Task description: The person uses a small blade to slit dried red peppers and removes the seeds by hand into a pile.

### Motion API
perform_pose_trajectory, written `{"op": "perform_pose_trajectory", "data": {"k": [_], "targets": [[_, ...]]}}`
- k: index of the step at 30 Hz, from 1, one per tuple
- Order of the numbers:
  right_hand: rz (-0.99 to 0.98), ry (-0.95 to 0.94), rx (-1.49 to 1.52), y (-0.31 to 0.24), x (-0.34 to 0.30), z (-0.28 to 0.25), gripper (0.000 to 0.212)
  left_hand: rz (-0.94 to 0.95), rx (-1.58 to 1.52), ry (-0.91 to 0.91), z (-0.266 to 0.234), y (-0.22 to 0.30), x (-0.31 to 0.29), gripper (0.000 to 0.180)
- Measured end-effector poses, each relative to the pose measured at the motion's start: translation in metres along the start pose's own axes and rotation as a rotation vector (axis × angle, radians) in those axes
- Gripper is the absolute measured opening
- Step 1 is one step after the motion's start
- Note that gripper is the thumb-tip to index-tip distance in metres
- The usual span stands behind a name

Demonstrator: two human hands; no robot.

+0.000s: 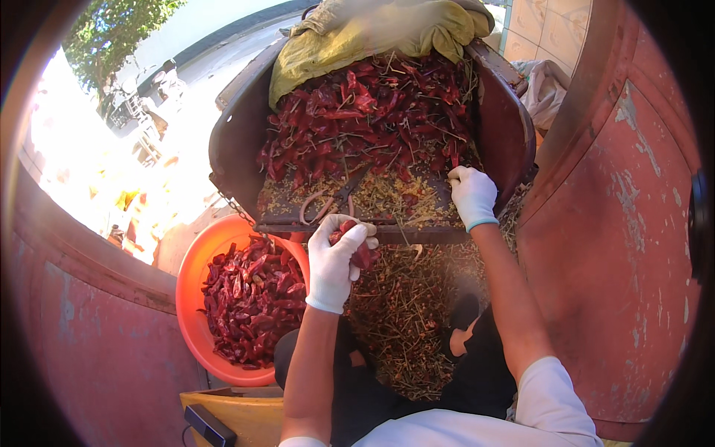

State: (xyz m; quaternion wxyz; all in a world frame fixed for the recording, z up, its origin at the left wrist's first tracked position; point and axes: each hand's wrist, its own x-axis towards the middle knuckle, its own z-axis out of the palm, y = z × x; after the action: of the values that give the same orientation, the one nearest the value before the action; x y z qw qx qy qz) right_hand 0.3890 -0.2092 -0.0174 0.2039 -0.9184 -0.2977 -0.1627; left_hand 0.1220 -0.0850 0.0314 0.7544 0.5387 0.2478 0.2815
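Observation:
My left hand (333,262), in a white glove, is closed around a few dark red dried chili peppers (364,258) at the front edge of the cart bed. Higher up and to the right, my gloved right hand (474,195) pinches a dried chili pepper (455,159) at the lower edge of the heap. That heap of dried chilies (365,112), with stalks, fills the back of the metal cart bed (500,127). Scissors (316,208) with pinkish handles lie on the bed's front part among scattered yellow seeds.
An orange tub (195,328) with destemmed-looking chilies stands at the left. Stalks and debris (402,320) cover the floor between my legs. A yellow-green sack (320,63) drapes over the heap's far side. Red door panels (611,246) flank both sides; a chain (227,200) hangs by the bed.

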Motion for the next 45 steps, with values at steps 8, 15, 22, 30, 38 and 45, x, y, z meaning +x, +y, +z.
{"op": "perform_pose_trajectory", "data": {"k": [8, 15, 22, 30, 38, 45], "targets": [[0.146, -0.031, 0.96, -0.038, -0.036, -0.049, 0.012, 0.006, 0.032, -0.011, 0.007, 0.001, 0.001, 0.034], [-0.08, -0.138, 1.074, -0.079, -0.078, -0.05, 0.011, 0.095, 0.25, -0.027, 0.014, -0.009, 0.002, 0.033], [0.013, -0.308, 1.288, -0.097, -0.093, -0.038, 0.01, 0.212, 0.367, -0.005, 0.014, -0.029, 0.012, 0.032], [-0.156, -0.513, 1.117, -0.095, -0.093, -0.05, 0.009, 0.142, 0.239, 0.033, 0.005, -0.019, 0.009, 0.031], [-0.158, -0.368, 0.918, -0.09, -0.082, -0.061, 0.03, 0.658, 1.05, 0.17, 0.006, -0.023, 0.003, 0.015], [-0.422, -0.133, 0.555, -0.089, -0.088, -0.042, 0.027, 0.78, 1.302, 0.024, 0.01, -0.032, 0.001, 0.008]]}}
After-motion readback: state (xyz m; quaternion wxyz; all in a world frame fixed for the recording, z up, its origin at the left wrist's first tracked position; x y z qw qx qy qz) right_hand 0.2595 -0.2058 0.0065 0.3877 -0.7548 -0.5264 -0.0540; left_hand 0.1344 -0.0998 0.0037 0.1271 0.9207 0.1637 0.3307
